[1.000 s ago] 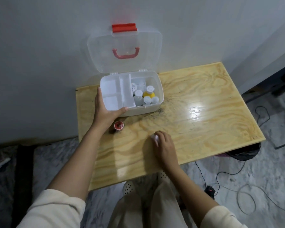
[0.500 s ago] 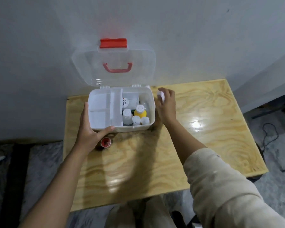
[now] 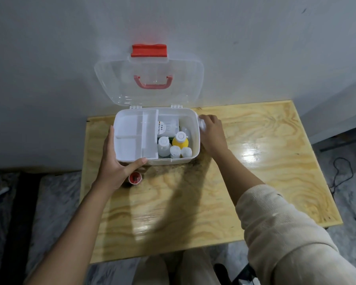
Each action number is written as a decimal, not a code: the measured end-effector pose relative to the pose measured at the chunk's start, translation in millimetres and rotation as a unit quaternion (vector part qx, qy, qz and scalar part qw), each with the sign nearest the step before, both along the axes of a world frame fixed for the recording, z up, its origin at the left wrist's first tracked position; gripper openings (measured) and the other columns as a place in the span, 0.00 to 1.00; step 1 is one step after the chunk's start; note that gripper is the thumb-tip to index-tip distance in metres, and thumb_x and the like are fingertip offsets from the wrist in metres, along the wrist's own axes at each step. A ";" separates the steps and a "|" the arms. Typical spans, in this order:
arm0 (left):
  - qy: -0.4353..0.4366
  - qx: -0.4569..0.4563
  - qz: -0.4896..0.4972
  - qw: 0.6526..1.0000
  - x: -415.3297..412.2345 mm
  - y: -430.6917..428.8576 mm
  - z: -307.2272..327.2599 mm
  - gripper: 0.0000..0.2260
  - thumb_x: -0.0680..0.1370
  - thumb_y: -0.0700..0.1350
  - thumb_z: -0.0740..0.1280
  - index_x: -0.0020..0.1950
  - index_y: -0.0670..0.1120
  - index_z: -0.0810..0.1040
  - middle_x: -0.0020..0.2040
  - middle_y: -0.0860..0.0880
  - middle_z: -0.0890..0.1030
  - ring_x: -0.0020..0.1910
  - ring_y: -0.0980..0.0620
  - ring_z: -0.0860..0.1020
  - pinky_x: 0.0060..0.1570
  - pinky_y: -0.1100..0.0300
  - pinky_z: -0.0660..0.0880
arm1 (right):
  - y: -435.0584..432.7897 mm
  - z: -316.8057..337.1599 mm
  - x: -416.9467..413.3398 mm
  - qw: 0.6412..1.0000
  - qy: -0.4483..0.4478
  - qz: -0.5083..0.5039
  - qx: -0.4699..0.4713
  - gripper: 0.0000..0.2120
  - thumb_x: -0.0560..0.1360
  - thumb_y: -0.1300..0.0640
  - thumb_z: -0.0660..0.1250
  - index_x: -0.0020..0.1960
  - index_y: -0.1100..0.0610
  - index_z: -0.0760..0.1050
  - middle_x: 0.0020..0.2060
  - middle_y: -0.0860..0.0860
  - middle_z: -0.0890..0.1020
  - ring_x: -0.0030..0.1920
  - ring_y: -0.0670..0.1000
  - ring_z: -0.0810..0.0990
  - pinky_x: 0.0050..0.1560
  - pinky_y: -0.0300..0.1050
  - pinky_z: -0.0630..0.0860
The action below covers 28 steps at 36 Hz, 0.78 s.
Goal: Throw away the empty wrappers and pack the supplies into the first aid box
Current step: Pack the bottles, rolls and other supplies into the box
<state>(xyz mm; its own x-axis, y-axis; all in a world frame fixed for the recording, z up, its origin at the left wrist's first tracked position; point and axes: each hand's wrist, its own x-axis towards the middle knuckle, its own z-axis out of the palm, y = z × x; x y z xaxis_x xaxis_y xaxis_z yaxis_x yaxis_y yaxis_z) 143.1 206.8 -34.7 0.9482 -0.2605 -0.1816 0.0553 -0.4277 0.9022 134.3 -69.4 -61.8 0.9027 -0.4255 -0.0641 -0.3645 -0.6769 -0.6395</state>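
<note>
The white first aid box (image 3: 173, 161) stands open at the back of the wooden table (image 3: 255, 161), its clear lid (image 3: 148, 93) leaning against the wall. Inside on the right stand small white bottles (image 3: 163, 146) and a yellow bottle (image 3: 180, 140), behind them a white roll labelled cling film (image 3: 168, 127). A divided white tray (image 3: 130, 136) fills the left half. My left hand (image 3: 115, 167) grips the box's front left corner. My right hand (image 3: 212, 134) holds a small white item (image 3: 201, 123) against the box's right rim. A small red roll (image 3: 135, 177) lies on the table by my left thumb.
The table's back edge meets a grey wall. Black cables (image 3: 343, 173) lie on the marble floor to the right. My knees (image 3: 173, 268) show below the table's near edge.
My right hand picked the small white item up from the table's front and carried it to the box's right rim. My left hand has stayed on the box.
</note>
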 end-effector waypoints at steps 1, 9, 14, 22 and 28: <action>-0.001 -0.001 -0.001 1.000 -0.2 0.0 0.4 0.53 0.64 0.52 0.78 0.79 0.55 0.45 0.74 0.65 0.50 0.75 0.63 0.51 0.75 0.56 0.54 | -2.5 -2.1 -5.1 1.000 0.007 -0.010 -0.018 0.18 0.75 0.60 0.61 0.65 0.59 0.70 0.63 0.58 0.72 0.63 0.60 0.68 0.60 0.52 0.68; 0.000 0.006 0.002 1.000 -0.1 -0.4 1.7 0.55 0.61 0.58 0.76 0.79 0.55 0.46 0.76 0.63 0.49 0.76 0.62 0.50 0.76 0.55 0.53 | -6.7 -11.8 -50.7 0.999 0.025 -0.018 -0.042 0.24 0.77 0.61 0.59 0.71 0.63 0.58 0.69 0.59 0.66 0.68 0.60 0.65 0.65 0.52 0.65; -0.002 0.005 0.008 1.000 -0.8 -1.8 2.5 0.54 0.64 0.51 0.79 0.79 0.53 0.46 0.73 0.64 0.50 0.74 0.64 0.51 0.74 0.59 0.53 | 4.0 -10.6 -54.3 0.997 0.041 -0.032 -0.058 0.23 0.76 0.63 0.59 0.70 0.62 0.61 0.65 0.61 0.67 0.63 0.61 0.65 0.60 0.54 0.68; -0.003 0.006 0.019 1.000 -2.4 -4.6 1.9 0.51 0.68 0.45 0.78 0.79 0.52 0.46 0.72 0.63 0.52 0.72 0.64 0.53 0.70 0.63 0.55 | 11.5 -8.3 -64.2 0.996 0.061 -0.046 -0.040 0.21 0.77 0.65 0.56 0.69 0.62 0.60 0.63 0.62 0.67 0.59 0.62 0.65 0.58 0.53 0.65; -0.001 0.006 0.013 1.000 -2.3 -4.1 4.7 0.51 0.68 0.46 0.78 0.79 0.51 0.45 0.77 0.58 0.50 0.74 0.61 0.51 0.70 0.64 0.53 | 11.5 14.7 -70.5 0.992 0.011 -0.128 0.018 0.12 0.76 0.63 0.57 0.57 0.66 0.67 0.53 0.66 0.72 0.54 0.63 0.69 0.46 0.44 0.60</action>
